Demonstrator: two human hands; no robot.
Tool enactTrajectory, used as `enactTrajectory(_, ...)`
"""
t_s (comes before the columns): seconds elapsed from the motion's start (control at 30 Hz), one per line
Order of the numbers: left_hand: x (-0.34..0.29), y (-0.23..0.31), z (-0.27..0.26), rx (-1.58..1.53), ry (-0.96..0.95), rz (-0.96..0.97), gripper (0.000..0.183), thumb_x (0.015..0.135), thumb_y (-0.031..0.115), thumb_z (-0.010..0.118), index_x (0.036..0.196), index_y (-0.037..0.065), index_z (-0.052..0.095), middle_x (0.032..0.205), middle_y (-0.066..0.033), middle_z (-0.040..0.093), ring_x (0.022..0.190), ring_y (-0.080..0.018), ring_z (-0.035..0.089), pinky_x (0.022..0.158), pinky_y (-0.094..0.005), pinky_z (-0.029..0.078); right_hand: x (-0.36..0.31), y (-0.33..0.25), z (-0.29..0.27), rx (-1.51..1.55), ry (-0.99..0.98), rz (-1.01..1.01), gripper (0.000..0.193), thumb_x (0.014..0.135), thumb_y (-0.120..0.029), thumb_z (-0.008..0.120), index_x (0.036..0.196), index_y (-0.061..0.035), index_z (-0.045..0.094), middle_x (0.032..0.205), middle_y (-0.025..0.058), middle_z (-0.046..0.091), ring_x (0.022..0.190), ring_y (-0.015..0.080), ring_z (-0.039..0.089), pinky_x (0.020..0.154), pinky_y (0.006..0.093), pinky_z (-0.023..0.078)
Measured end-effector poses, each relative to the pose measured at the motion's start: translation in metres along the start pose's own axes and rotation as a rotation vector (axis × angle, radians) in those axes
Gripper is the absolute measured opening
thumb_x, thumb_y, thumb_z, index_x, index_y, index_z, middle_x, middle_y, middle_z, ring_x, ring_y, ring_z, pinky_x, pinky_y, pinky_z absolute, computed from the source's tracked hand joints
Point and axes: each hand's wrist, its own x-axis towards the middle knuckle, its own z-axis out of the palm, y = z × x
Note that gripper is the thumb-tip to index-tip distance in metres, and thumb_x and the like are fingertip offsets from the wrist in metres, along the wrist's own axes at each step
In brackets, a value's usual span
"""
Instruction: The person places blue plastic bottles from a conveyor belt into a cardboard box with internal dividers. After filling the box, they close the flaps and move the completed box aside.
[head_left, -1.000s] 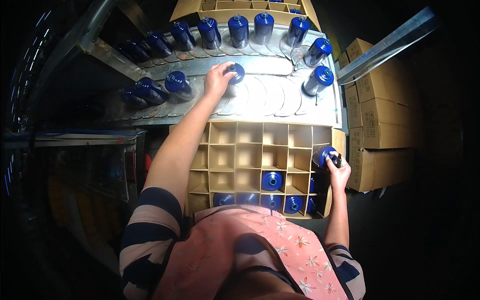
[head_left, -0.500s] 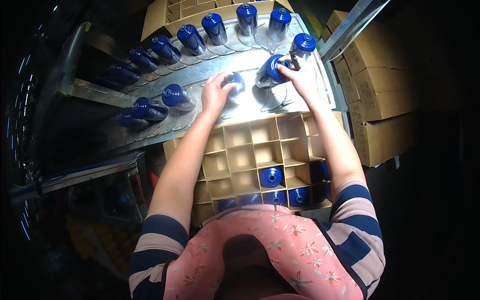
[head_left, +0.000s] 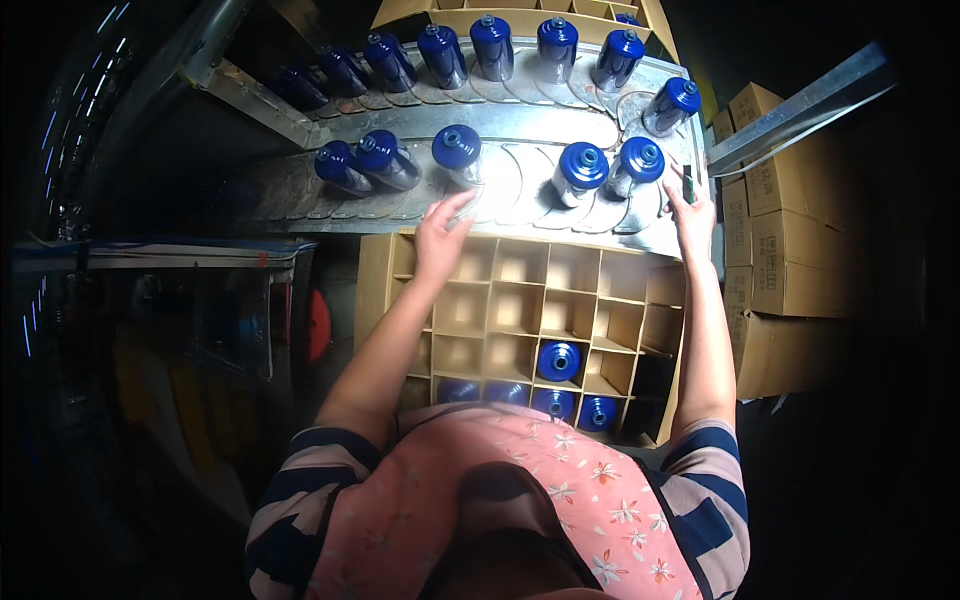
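My left hand (head_left: 443, 232) is empty, its fingers apart and bent, just in front of a blue-topped bottle (head_left: 457, 148) with a pale lower part. On the right, my right hand (head_left: 694, 218) holds a dark, pen-like stick (head_left: 689, 184) upright between its fingers. Beside those fingers stands a blue bottle (head_left: 640, 163); whether they touch is unclear. Another blue bottle (head_left: 582, 172) stands close to its left. Both have a small neck on top. Below my hands sits a divided cardboard box (head_left: 375, 300), with several blue bottles in its nearer cells, one being a bottle (head_left: 559, 361).
A metal conveyor (head_left: 520, 112) of overlapping plates carries a far row of bottles (head_left: 492, 50) and two more at near left (head_left: 385, 160). Another divided box (head_left: 400, 14) stands behind. Cardboard cartons (head_left: 790, 250) are stacked at right, near a slanted metal post (head_left: 800, 105).
Both hands have let go of their bottles, which now stand side by side on the conveyor. My left hand has drawn back toward me; my right has moved right. The view has shifted.
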Motion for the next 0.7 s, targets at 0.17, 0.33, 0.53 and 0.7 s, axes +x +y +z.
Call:
enactTrajectory(0.17, -0.051, -0.062, -0.118, -0.19, 0.203, -0.179, 0.036, 0.084, -0.004, 0.063, 0.119, 0.006, 0.065, 0.112, -0.0103, 0.063, 0.107, -0.0192, 0.064, 0.095, -0.0288, 0.048, -0.136, 0.015, -0.046, 0.05, 0.007, 0.226, 0.026, 0.093, -0.017, 0.065, 0.116, -0.0052, 0.067, 0.067, -0.0051, 0.056, 0.054, 0.0017, 0.048, 0.049, 0.018, 0.034)
enactTrajectory(0.33, -0.034, -0.09, -0.169, -0.047, 0.311, -0.16, 0.037, 0.084, 0.001, 0.065, 0.121, 0.008, 0.064, 0.117, -0.0124, 0.065, 0.107, -0.0188, 0.064, 0.092, -0.0296, 0.048, -0.253, 0.051, -0.063, -0.059, 0.025, 0.421, 0.02, 0.092, -0.016, 0.065, 0.109, -0.0044, 0.069, 0.071, -0.0034, 0.06, 0.06, 0.003, 0.052, 0.055, 0.0199, 0.039)
enactTrajectory(0.53, 0.085, -0.072, -0.123, 0.204, 0.16, 0.032, 0.048, 0.084, 0.016, 0.069, 0.13, 0.016, 0.057, 0.121, -0.0184, 0.06, 0.113, -0.0316, 0.058, 0.097, -0.0366, 0.045, -0.301, 0.078, -0.071, -0.148, 0.016, 0.392, 0.023, 0.092, -0.013, 0.064, 0.111, -0.0008, 0.069, 0.094, 0.0015, 0.069, 0.086, 0.0087, 0.061, 0.08, 0.0251, 0.049)
enactTrajectory(0.7, 0.109, -0.046, -0.09, 0.403, 0.017, -0.059, 0.041, 0.08, 0.028, 0.071, 0.12, 0.019, 0.064, 0.109, -0.0184, 0.066, 0.104, -0.0331, 0.061, 0.09, -0.0391, 0.047, -0.306, 0.079, -0.068, -0.036, 0.152, 0.35, 0.019, 0.093, -0.013, 0.063, 0.11, -0.0081, 0.07, 0.075, -0.0058, 0.059, 0.06, 0.0019, 0.046, 0.052, 0.0183, 0.035)
